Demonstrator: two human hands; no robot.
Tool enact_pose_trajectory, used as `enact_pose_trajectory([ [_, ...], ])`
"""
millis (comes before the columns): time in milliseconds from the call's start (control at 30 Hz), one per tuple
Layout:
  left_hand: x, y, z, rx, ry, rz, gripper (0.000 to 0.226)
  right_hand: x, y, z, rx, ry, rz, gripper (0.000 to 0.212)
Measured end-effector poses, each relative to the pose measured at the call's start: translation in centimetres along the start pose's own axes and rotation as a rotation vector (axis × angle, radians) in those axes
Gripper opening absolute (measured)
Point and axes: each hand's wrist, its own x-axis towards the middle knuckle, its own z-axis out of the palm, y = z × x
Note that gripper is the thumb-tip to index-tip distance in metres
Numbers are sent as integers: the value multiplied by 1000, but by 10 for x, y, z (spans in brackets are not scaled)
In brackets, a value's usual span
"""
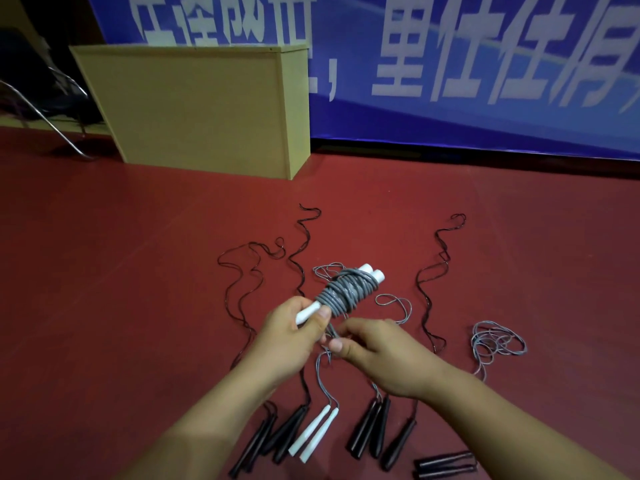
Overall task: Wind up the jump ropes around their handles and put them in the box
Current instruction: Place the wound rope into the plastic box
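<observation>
White handles (pixel 370 273) are showing under grey cord (pixel 346 292); black ropes (pixel 301 251) are lying on red floor (pixel 138 271); blue banner (pixel 450 64) is carrying white characters.

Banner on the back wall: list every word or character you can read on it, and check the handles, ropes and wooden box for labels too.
Blue banner: large white Chinese characters, tops cut off by the frame edge and blurred; "重任在肩" is a likely reading on the right, those on the left unreadable.
Wooden box: no text.
Wound rope and loose handles: no visible labels.
</observation>
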Motion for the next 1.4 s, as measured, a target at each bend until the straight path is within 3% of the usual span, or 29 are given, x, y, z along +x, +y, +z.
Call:
enact_pose_trajectory([
  [67, 2, -4, -2, 65, 12, -20, 30, -1, -2, 2, -40, -20, -24, 33],
  [200, 5, -10, -4, 180, 21, -47, 24, 1, -3, 7, -139, -43, -47, 16],
  [400, 7, -11, -5, 311, 58, -52, 19, 2, 2, 5, -192, 10, 48, 37],
  [600, 10, -11, -4, 398, 83, -64, 21, 0, 0, 3, -211, 31, 99, 37],
  [767, 13, -11, -4, 451, 106, -32, 19, -2, -7, 3, -9, 14, 70, 7],
  [900, 14, -9, -2, 416, 108, -59, 21, -3, -17, -3, 241, 43, 154, 5],
  [967, 14, -10, -2, 341, 92, -83, 19, -3, -19, -8, 442, 34, 211, 14],
  [1100, 12, -12, -7, 146, -38, -94, 17, -3, -17, -17, 770, -22, 267, 7],
  [1267, 9, -5, -10, -29, -154, -80, 16, -4, -21, -24, 986, 1, 303, 8],
  [1400, 6, -1, -10, -117, -210, -48, 9, -5, -23, -26, 999, 79, 289, 4],
])
